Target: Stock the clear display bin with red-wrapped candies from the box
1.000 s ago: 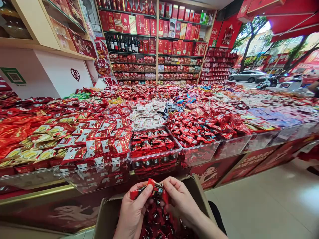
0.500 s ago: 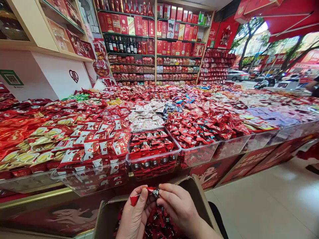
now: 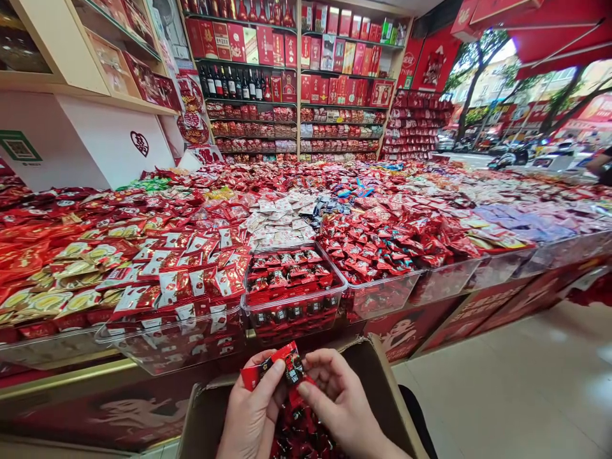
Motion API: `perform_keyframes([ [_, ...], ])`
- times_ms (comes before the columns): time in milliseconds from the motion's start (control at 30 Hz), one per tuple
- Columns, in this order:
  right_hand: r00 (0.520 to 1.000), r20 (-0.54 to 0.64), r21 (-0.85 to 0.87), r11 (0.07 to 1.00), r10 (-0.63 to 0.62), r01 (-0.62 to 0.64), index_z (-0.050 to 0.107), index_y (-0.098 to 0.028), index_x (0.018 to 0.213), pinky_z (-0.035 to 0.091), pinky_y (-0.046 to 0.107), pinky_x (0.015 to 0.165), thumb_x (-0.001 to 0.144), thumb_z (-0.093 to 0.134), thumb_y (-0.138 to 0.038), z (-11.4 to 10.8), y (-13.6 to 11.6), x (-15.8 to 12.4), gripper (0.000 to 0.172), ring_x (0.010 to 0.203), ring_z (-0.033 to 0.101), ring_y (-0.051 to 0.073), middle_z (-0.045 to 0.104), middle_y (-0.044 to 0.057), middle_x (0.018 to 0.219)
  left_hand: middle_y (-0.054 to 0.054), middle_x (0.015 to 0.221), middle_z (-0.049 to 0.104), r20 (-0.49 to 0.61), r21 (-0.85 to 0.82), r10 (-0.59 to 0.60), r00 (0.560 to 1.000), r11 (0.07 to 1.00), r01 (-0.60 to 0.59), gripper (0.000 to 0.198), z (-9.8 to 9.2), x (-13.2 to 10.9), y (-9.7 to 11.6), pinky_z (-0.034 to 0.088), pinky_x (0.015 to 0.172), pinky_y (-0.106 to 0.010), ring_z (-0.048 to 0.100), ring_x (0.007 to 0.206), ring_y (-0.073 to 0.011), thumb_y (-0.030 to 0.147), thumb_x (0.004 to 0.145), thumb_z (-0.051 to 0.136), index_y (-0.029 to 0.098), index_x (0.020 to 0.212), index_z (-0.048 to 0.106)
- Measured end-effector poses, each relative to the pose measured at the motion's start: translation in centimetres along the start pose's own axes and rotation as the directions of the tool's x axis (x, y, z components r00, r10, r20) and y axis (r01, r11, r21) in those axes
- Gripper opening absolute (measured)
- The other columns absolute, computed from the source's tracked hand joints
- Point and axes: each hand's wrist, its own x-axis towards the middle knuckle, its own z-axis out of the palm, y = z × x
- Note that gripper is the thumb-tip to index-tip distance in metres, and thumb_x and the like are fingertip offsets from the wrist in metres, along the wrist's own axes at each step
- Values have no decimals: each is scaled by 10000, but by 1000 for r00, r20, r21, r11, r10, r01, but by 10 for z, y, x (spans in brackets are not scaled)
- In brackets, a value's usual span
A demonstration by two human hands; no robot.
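Two small red-and-black candy packets are in my left hand (image 3: 255, 401), pinched under the thumb. One candy packet (image 3: 292, 366) faces up with white lettering, and the other shows its red end at the left. The thumb and curled fingers of my right hand (image 3: 342, 398) close on the lower right edge of the lettered packet. Both hands are above an open cardboard box (image 3: 394, 398), where more red packets (image 3: 306, 430) lie in a loose heap. Just beyond stands a clear plastic bin (image 3: 294, 296) with similar packets laid in rows.
Clear bins line the counter's front edge. A heap of red-and-white packets (image 3: 176, 280) lies left of the row-filled bin, and red twisted packets (image 3: 377, 245) lie to its right. Behind are white packets (image 3: 277, 220) and shelves of boxes and bottles. Tiled floor (image 3: 502, 382) shows at right.
The candy packet has turned and risen, so its lettered front now faces up. My right fingers have opened a little and shifted to its lower edge.
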Motion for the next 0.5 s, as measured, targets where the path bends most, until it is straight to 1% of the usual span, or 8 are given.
perform_keyframes([
  [33, 995, -21, 104, 990, 102, -100, 493, -197, 915, 470, 232, 683, 716, 609, -199, 1, 0, 2, 230, 755, 548, 103, 567, 20, 839, -32, 795, 693, 2, 5, 7, 1000, 1000, -7, 232, 0, 0, 0, 526, 662, -208, 636, 744, -135, 148, 642, 687, 167, 843, 573],
  [67, 984, -35, 189, 968, 177, -168, 495, -190, 879, 465, 218, 664, 687, 643, -206, 1, -1, 4, 242, 728, 542, 92, 569, 7, 810, -26, 794, 691, 4, 10, 15, 1000, 1000, -15, 232, 0, 1, 0, 526, 667, -211, 635, 752, -137, 147, 642, 686, 171, 845, 575],
  [133, 965, -49, 306, 923, 258, -232, 500, -176, 819, 452, 199, 618, 632, 695, -214, 2, -2, 7, 273, 676, 525, 76, 570, -9, 767, -17, 789, 689, 10, 13, 23, 1000, 1000, -24, 229, 1, 1, -1, 528, 674, -220, 636, 769, -146, 149, 642, 686, 179, 842, 579],
  [200, 954, -57, 375, 892, 295, -254, 502, -167, 783, 433, 186, 564, 612, 713, -224, 1, -2, 9, 278, 620, 504, 63, 572, -17, 727, -15, 789, 689, 12, 6, 23, 1000, 1000, -23, 232, 2, 1, -1, 531, 681, -232, 637, 783, -156, 151, 636, 690, 182, 838, 582],
  [267, 948, -70, 386, 884, 312, -262, 503, -159, 756, 412, 178, 536, 604, 720, -225, 0, -1, 9, 273, 586, 485, 53, 576, -20, 704, -18, 797, 690, 6, -1, 11, 1000, 1000, -11, 257, 3, -1, -1, 534, 685, -248, 638, 788, -163, 150, 624, 698, 187, 850, 580],
  [400, 951, -63, 312, 911, 302, -269, 520, -142, 725, 389, 175, 534, 616, 713, -230, -3, 0, 7, 238, 571, 466, 48, 564, -20, 668, -27, 833, 692, -4, -1, -25, 1000, 1000, 25, 322, 5, -5, 0, 532, 678, -255, 636, 763, -153, 166, 592, 722, 191, 878, 575],
  [500, 954, -65, 286, 921, 293, -264, 518, -148, 730, 394, 187, 532, 647, 688, -250, -7, 1, 6, 215, 573, 469, 57, 547, -21, 666, -8, 787, 688, 26, 40, 1, 1000, 999, -2, 284, 1, -2, 2, 526, 663, -251, 629, 730, -151, 256, 588, 727, 187, 828, 592],
])
